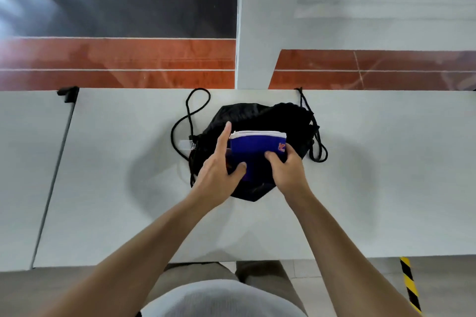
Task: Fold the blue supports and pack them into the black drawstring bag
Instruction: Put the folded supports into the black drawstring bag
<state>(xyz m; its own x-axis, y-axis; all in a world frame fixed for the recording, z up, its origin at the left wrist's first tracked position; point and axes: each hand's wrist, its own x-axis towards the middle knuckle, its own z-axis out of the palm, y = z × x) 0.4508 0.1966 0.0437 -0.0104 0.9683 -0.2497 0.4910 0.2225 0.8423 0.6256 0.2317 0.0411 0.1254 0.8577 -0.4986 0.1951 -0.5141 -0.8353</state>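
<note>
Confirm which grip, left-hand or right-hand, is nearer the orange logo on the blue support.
Right. The right-hand grip pinches the blue support directly below the orange logo; the left-hand grip holds the support's opposite left edge, over the black drawstring bag.

Your left hand [219, 170] pinches the left side of the folded blue supports [257, 148], thumb on the front and forefinger pointing straight up along their edge. Your right hand [286, 167] grips their lower right corner with curled fingers. The white-trimmed bundle sits over the black drawstring bag [244, 113], which lies on the white table [386, 162] with its cords [187, 108] looped out on either side.
</note>
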